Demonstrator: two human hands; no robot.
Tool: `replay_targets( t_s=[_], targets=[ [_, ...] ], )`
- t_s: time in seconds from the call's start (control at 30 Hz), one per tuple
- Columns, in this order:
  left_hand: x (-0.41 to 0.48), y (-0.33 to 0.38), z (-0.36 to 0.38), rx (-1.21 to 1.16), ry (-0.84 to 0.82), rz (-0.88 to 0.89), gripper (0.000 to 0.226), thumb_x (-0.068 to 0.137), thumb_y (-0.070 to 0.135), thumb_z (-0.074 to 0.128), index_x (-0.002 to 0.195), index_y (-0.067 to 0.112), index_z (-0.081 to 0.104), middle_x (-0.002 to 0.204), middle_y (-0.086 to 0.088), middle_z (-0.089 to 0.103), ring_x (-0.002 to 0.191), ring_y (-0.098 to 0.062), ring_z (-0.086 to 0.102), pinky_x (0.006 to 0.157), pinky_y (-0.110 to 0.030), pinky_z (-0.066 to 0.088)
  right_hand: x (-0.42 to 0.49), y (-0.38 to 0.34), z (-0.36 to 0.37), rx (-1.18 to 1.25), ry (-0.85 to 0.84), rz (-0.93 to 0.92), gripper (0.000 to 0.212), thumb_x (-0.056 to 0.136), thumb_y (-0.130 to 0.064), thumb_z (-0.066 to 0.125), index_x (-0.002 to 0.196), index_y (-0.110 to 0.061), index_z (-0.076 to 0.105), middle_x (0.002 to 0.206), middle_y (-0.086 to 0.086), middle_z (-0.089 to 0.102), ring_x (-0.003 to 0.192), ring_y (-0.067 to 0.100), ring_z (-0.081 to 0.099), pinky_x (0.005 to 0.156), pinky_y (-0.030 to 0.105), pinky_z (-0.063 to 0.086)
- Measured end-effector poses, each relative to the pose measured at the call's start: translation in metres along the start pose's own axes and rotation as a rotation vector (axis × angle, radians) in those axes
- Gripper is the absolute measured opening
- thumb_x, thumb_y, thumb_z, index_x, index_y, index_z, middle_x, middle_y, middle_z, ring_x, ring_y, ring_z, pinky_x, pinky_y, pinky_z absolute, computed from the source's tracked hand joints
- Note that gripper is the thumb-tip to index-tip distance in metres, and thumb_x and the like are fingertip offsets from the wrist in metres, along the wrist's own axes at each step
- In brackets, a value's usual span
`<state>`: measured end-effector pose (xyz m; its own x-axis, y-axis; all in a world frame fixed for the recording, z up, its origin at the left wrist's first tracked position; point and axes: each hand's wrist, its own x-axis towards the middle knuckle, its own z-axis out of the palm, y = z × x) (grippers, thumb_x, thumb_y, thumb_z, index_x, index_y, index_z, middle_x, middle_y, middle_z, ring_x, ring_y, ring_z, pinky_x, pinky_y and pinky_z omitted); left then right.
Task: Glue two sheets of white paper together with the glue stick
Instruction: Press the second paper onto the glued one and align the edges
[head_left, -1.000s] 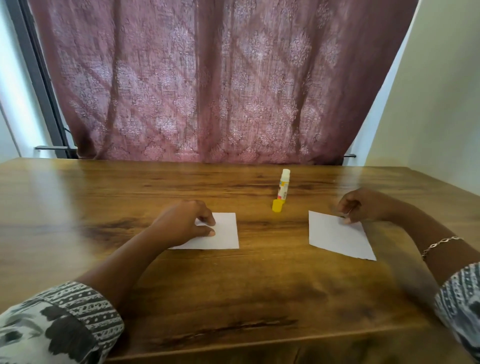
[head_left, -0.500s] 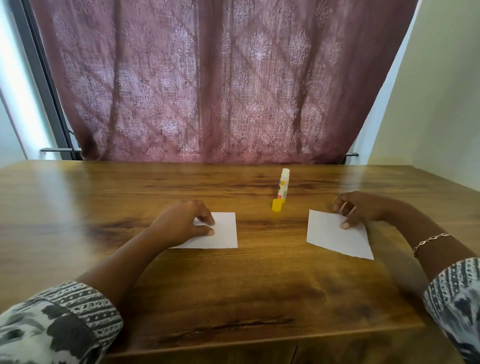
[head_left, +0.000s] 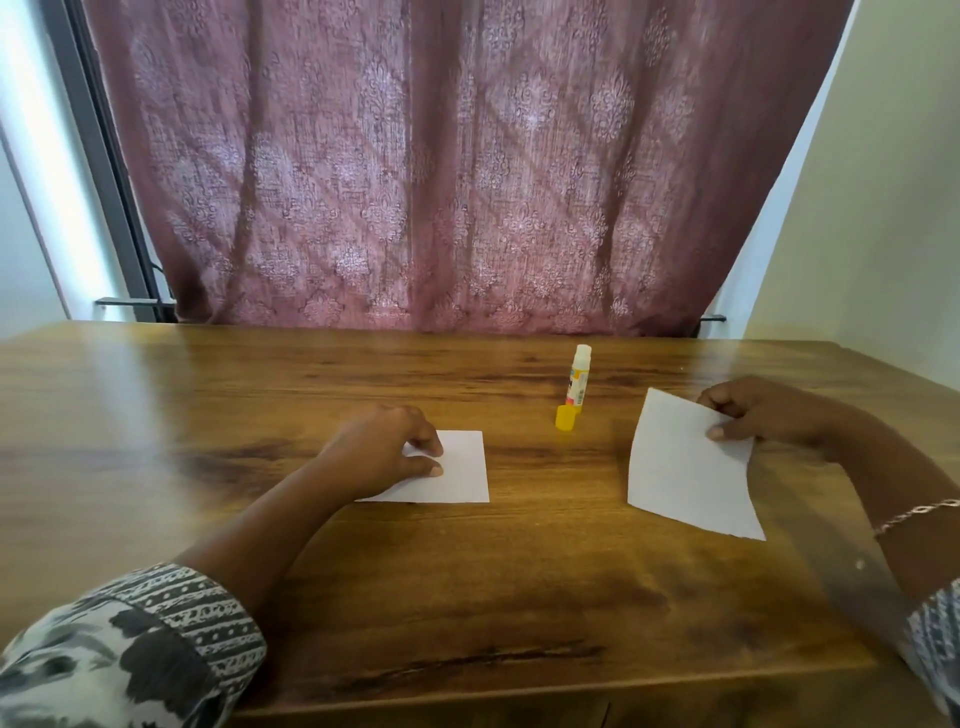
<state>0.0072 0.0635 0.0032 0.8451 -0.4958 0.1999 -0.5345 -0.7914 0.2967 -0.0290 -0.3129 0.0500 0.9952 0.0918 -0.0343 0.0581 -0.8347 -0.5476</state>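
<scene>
A small white paper sheet (head_left: 457, 470) lies flat on the wooden table (head_left: 467, 597). My left hand (head_left: 382, 449) rests on its left part, fingers curled and pressing it down. A second white sheet (head_left: 680, 470) is tilted up off the table at the right, pinched at its far right edge by my right hand (head_left: 758, 413). Between the sheets, farther back, the uncapped glue stick (head_left: 579, 382) stands upright. Its yellow cap (head_left: 565, 418) sits just in front of it.
A dark pink patterned curtain (head_left: 441, 171) hangs behind the table's far edge. A pale wall (head_left: 883, 208) stands at the right. The table's front edge runs near the bottom of the view.
My right hand has gripped the right sheet and lifted its far edge off the table. The left hand and its sheet have stayed in place.
</scene>
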Motion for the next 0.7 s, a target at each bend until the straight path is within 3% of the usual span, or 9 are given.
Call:
replay_targets(
  t_s=[0.1,0.13,0.2,0.3,0.43,0.5,0.57,0.6,0.7],
  targets=[
    [-0.001,0.002,-0.002,0.033,0.051,-0.011,0.026,0.084,0.030,0.060,0.109,0.022,0.064,0.123,0.005,0.060,0.108,-0.013,0.053,0.086,-0.025,0.044,-0.014,-0.025,-0.010,0.258,0.067,-0.151,0.008,0.073,-0.013,0.071,0.080,-0.011,0.068,0.087,0.016,0.071,0.076,0.024,0.065,0.071,0.031,0.051],
    [-0.002,0.002,-0.003,0.037,0.110,-0.012,0.025,0.086,0.031,0.058,0.108,0.022,0.064,0.123,0.006,0.060,0.109,-0.013,0.054,0.087,-0.026,0.045,-0.018,-0.039,-0.011,0.329,0.115,-0.230,0.008,0.073,-0.007,0.069,0.076,-0.014,0.070,0.081,0.009,0.073,0.074,0.019,0.065,0.072,0.030,0.052],
    [-0.003,0.002,-0.006,0.008,0.261,0.002,0.023,0.088,0.028,0.054,0.107,0.021,0.064,0.119,0.006,0.063,0.105,-0.013,0.056,0.083,-0.027,0.045,-0.019,-0.065,-0.009,0.460,0.211,-0.397,0.036,0.072,0.013,0.055,0.060,-0.018,0.069,0.071,-0.001,0.073,0.070,0.008,0.065,0.063,0.018,0.052],
    [-0.002,0.000,-0.006,-0.133,0.382,0.018,0.022,0.090,0.022,0.052,0.106,0.017,0.065,0.111,0.002,0.067,0.093,-0.012,0.060,0.075,-0.024,0.046,-0.010,-0.096,0.004,0.644,0.266,-0.536,0.051,0.076,0.020,0.045,0.050,-0.019,0.065,0.083,-0.007,0.072,0.083,0.008,0.066,0.064,0.018,0.055],
    [-0.005,0.004,-0.010,-0.804,0.350,-0.097,0.036,0.091,0.034,0.044,0.093,0.007,0.067,0.089,-0.013,0.071,0.082,-0.023,0.068,0.060,-0.026,0.056,0.015,-0.124,0.033,0.711,0.260,-0.612,0.044,0.071,0.018,0.054,0.050,-0.019,0.066,0.080,-0.004,0.070,0.083,0.015,0.066,0.063,0.024,0.057],
    [-0.007,0.006,-0.014,-1.125,0.324,-0.175,0.051,0.089,0.047,0.035,0.086,0.008,0.068,0.074,-0.009,0.072,0.067,-0.020,0.069,0.050,-0.027,0.057,0.026,-0.128,0.050,0.691,0.240,-0.619,0.048,0.076,0.018,0.051,0.052,-0.021,0.067,0.075,-0.005,0.070,0.078,0.020,0.065,0.061,0.032,0.054],
    [-0.009,0.005,-0.018,-1.233,0.321,-0.194,0.058,0.083,0.054,0.033,0.084,0.008,0.068,0.066,-0.006,0.071,0.057,-0.017,0.067,0.044,-0.024,0.053,0.035,-0.126,0.067,0.683,0.242,-0.609,0.048,0.077,0.017,0.051,0.053,-0.021,0.067,0.074,-0.008,0.071,0.078,0.020,0.065,0.061,0.034,0.052],
    [-0.010,0.004,-0.020,-1.232,0.328,-0.181,0.055,0.084,0.053,0.036,0.083,0.007,0.068,0.065,-0.006,0.070,0.055,-0.016,0.066,0.042,-0.022,0.051,0.038,-0.124,0.075,0.697,0.240,-0.615,0.044,0.075,0.015,0.056,0.053,-0.021,0.068,0.072,-0.011,0.071,0.077,0.012,0.066,0.061,0.027,0.053],
    [-0.010,-0.001,-0.020,-1.145,0.335,-0.130,0.022,0.086,0.026,0.056,0.078,0.008,0.066,0.066,-0.006,0.069,0.049,-0.012,0.061,0.038,-0.017,0.043,0.040,-0.122,0.090,0.704,0.218,-0.645,0.017,0.057,-0.010,0.076,0.052,-0.025,0.069,0.070,-0.015,0.072,0.074,0.002,0.067,0.062,0.014,0.052]
  ],
)
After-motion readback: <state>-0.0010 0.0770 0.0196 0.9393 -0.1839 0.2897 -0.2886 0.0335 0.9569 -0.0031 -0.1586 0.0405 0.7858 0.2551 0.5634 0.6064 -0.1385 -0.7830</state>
